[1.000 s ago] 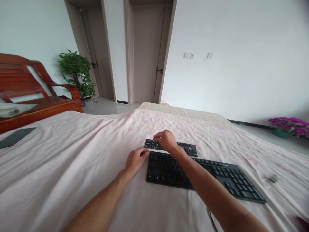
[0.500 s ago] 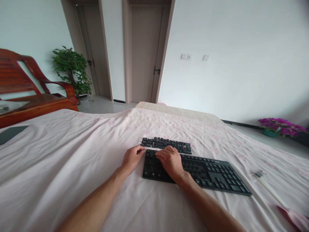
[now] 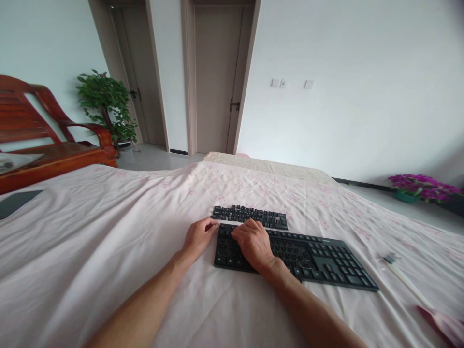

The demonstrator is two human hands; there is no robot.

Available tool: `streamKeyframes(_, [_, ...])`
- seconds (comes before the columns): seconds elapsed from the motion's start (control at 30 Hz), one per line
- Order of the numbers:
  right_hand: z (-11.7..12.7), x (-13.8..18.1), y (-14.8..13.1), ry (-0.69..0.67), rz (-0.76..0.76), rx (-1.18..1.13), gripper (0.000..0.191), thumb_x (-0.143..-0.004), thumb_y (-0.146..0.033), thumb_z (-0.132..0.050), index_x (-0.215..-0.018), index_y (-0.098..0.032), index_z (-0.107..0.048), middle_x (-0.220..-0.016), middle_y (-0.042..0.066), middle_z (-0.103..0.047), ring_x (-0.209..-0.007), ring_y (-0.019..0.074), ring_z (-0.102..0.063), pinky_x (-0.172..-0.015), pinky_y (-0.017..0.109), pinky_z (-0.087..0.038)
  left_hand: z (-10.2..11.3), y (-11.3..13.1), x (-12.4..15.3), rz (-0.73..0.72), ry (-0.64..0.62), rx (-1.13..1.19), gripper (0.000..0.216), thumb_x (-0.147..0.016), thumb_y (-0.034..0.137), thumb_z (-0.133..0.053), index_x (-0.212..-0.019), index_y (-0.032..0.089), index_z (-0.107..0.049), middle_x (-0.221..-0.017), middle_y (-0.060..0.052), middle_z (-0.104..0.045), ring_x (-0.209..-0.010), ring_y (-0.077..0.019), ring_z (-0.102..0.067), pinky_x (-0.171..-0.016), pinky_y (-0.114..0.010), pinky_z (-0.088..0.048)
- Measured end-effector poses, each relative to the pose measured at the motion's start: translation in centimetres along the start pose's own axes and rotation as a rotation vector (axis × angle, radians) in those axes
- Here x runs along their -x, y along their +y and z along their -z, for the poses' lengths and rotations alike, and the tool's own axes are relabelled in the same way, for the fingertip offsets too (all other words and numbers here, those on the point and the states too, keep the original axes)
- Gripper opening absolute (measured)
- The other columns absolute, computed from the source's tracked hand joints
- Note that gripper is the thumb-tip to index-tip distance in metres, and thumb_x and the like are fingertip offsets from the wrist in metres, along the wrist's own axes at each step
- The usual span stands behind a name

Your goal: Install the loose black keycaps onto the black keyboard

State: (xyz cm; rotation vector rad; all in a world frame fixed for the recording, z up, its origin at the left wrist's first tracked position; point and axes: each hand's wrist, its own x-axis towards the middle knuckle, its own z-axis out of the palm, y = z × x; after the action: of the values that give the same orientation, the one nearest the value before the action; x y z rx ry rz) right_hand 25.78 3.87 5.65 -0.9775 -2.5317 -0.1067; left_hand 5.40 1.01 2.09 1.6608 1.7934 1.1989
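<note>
The single view looks from the person's head, above and behind the left grip (image 3: 198, 236) and the right grip (image 3: 253, 241), facing forward and down along the forearms (image 3: 141, 295). It is near enough to take in both ends of the keyboard (image 3: 329, 261) under the right grip, yet wide enough to reach the doors (image 3: 217, 77) and wall (image 3: 348, 106) well beyond both grips, the chair (image 3: 78, 151) far left of the left grip and the flowers (image 3: 422, 186) far right of the right grip.
</note>
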Motion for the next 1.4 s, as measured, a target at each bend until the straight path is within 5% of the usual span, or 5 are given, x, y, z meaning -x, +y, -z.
streamKeyframes(0.83, [1.1, 0.4, -0.8, -0.098, -0.007, 0.032, 0.027, -0.085, -0.012, -0.053, -0.091, -0.029, -0.074, -0.102, 0.003, -0.065, -0.099, 0.0207, -0.046, -0.080, 0.034, -0.034, 0.0, 0.0, 0.2, -0.008, -0.013, -0.011, 0.022, -0.083, 0.035, -0.053, -0.091, 0.025, -0.071, -0.092, 0.001, -0.074, -0.085, -0.0165, -0.066, -0.077, -0.023, -0.046])
streamKeyframes(1.07, [1.3, -3.9, 3.4, -0.035, -0.233, -0.085, 0.043, -0.079, -0.005, -0.047, -0.098, -0.032, -0.075, -0.102, 0.000, -0.068, -0.093, 0.0171, -0.052, -0.084, 0.028, -0.038, -0.1, -0.1, 0.0, -0.017, 0.004, 0.009, 0.022, -0.082, 0.034, -0.053, -0.090, 0.024, -0.071, -0.093, 0.001, -0.074, -0.086, -0.0169, -0.066, -0.079, -0.024, -0.046])
streamKeyframes(1.4, [-2.7, -9.7, 6.0, -0.195, -0.305, 0.055, 0.028, -0.077, -0.015, -0.055, -0.089, -0.028, -0.077, -0.111, 0.004, -0.067, -0.105, 0.0237, -0.047, -0.085, 0.033, -0.033, -0.1, -0.1, -0.1, -0.018, 0.000, 0.016, 0.024, -0.083, 0.035, -0.051, -0.090, 0.024, -0.071, -0.092, 0.000, -0.074, -0.084, -0.0164, -0.066, -0.078, -0.024, -0.046])
